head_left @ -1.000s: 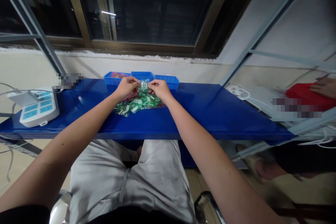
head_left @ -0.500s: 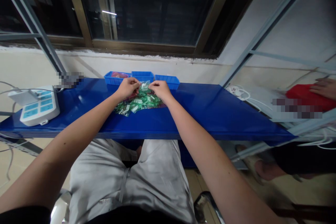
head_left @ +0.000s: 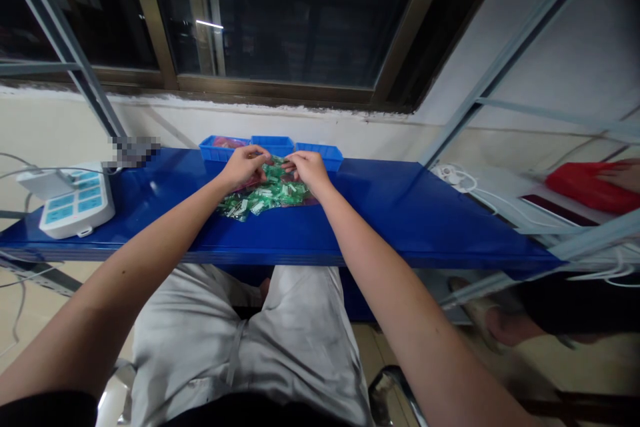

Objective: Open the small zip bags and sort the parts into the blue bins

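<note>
Several small clear bags with green and white contents lie in a pile point(head_left: 263, 199) on the blue table. Above the back of the pile, my left hand point(head_left: 246, 167) pinches the left side of a small clear bag point(head_left: 277, 161). Across from it, my right hand point(head_left: 309, 168) has its thumb and finger closed on the bag's right side. The fingers partly cover the bag, and its contents are hard to make out. Some reddish material shows beside the pile, under my left hand.
Three blue bins stand along the back edge, a left one point(head_left: 210, 149) with pink material, a middle one point(head_left: 273, 143) and a right one point(head_left: 330, 155). A white power strip point(head_left: 77, 203) sits at left. Another person's hand point(head_left: 623, 175) touches a red bag point(head_left: 575, 185) at right.
The small bag between my hands has tilted and looks flatter, with less of its face showing. My fingers have shifted slightly. At right, the other person's hand has moved lower on the red bag.
</note>
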Tool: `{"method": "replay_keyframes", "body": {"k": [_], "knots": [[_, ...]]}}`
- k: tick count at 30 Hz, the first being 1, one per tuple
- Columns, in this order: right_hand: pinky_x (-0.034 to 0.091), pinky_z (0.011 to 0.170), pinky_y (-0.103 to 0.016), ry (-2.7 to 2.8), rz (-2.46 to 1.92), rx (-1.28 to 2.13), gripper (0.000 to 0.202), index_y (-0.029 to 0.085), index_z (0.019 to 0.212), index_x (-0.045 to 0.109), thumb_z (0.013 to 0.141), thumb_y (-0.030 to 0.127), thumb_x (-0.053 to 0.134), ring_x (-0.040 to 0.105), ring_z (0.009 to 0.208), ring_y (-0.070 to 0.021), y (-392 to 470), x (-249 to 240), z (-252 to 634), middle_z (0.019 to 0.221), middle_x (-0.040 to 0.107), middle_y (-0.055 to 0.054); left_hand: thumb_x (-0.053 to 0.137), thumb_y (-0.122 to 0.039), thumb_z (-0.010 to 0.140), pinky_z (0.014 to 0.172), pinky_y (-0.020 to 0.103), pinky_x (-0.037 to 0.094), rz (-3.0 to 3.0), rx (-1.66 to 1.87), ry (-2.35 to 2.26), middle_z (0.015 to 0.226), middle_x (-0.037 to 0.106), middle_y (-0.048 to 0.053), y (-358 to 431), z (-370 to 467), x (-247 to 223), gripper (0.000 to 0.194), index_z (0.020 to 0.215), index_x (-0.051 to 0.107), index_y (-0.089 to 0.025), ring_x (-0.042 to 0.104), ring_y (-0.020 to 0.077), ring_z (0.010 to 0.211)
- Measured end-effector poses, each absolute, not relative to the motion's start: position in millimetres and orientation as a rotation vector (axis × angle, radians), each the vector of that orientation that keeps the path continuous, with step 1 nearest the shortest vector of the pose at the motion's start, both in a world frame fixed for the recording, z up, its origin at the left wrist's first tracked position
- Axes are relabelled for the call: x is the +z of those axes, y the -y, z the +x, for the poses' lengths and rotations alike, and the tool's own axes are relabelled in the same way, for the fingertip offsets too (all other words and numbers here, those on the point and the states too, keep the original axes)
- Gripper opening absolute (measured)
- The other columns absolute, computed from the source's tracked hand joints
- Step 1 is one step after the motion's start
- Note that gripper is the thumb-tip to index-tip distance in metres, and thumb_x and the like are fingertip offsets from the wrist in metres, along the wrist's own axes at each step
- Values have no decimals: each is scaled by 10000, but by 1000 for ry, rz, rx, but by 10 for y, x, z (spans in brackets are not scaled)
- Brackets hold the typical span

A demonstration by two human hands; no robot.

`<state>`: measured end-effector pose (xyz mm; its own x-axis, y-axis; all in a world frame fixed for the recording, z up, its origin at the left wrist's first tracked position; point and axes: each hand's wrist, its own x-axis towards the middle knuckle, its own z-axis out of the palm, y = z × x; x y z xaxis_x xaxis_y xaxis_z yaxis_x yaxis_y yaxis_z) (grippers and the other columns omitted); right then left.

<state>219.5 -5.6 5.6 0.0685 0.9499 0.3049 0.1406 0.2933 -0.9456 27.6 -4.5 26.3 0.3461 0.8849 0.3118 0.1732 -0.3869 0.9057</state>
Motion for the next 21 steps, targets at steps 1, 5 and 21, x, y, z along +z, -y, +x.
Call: {"method": "replay_keyframes", "body": {"k": [1,5,21], "knots": [[443,485,-239,1366,-1108,843,190,168,743,683,809,330,610,638,599,-165,62,63,2197,656,679,-36,614,-380,861,536,285,500,1768,1092,-935,733,692,73,50,280,270,219,891,614,-164,653,158,551],[444,488,-249,1449,-1079,755,152,178,772,665,748,325,695,554,523,-127,106,80,2199,662,643,-2,673,-330,810,602,312,546,1795,1097,-916,637,651,55,23,287,254,180,836,627,-158,654,164,584],[495,535,-272,1504,-1062,714,105,184,795,672,690,192,672,553,535,-125,113,54,2187,671,635,11,724,-260,738,520,265,452,1933,1164,-993,640,638,24,-96,290,155,152,802,610,-182,573,121,515]]}}
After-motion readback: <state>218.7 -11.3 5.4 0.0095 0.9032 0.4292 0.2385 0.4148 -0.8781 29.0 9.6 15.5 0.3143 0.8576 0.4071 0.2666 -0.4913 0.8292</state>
